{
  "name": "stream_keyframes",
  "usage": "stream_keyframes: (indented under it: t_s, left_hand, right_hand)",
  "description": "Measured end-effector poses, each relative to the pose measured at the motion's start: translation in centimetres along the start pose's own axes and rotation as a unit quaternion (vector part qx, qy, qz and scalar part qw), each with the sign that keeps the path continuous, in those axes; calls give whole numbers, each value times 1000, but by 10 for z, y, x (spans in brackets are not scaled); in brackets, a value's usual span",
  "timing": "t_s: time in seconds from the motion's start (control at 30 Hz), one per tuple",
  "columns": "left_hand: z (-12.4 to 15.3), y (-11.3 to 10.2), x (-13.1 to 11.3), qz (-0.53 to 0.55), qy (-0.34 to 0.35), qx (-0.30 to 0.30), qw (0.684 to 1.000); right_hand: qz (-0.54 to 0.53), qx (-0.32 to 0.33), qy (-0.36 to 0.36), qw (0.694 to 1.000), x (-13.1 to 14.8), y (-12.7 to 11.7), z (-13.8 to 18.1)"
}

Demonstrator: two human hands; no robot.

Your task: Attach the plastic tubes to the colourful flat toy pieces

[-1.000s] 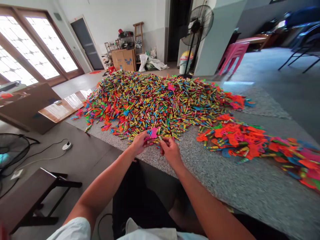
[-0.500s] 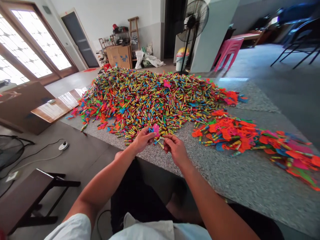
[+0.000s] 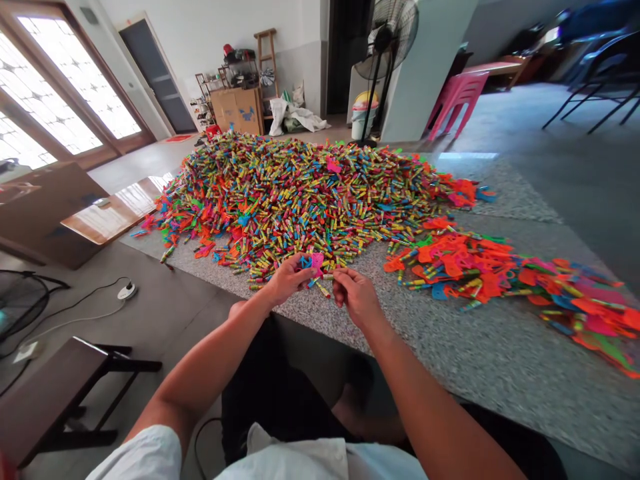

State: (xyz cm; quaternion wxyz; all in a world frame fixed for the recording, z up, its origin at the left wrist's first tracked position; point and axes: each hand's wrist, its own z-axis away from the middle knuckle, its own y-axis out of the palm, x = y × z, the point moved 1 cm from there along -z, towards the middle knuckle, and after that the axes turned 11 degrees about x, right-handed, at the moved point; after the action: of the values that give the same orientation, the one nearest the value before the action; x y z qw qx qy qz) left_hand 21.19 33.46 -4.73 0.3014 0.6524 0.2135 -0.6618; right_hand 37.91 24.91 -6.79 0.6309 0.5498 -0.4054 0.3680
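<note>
My left hand pinches a small pink flat plastic piece just above the granite table. My right hand is closed in a pinch on a thin multicoloured stick whose end points toward the pink piece. Both hands meet at the near edge of a huge heap of multicoloured sticks that covers the far half of the table.
A spread of orange, pink, green and blue flat pieces runs along the table to the right. A dark bench and a power strip lie on the floor at left. A standing fan and pink stool stand behind.
Both hands have drawn slightly back from the heap toward me, lifting the pink piece and the stick off the pile's edge. The view shifted a little.
</note>
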Motion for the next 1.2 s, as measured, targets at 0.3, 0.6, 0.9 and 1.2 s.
stream_keyframes:
  t_s: [0.3,0.6,0.9,1.2]
  left_hand:
    - [0,2,-2,-17,-26,4,1000]
    - [-2,1,4,-42,-24,35,998]
    - [-3,-1,11,-26,-39,62,997]
    - [-10,-57,20,-218,-36,-41,975]
  right_hand:
    - [31,-2,-10,999,-2,-3,1]
    - [43,17,-20,999,0,-8,0]
    - [-5,-22,-24,999,-9,1,2]
    - [8,-197,-8,980,10,-69,-8]
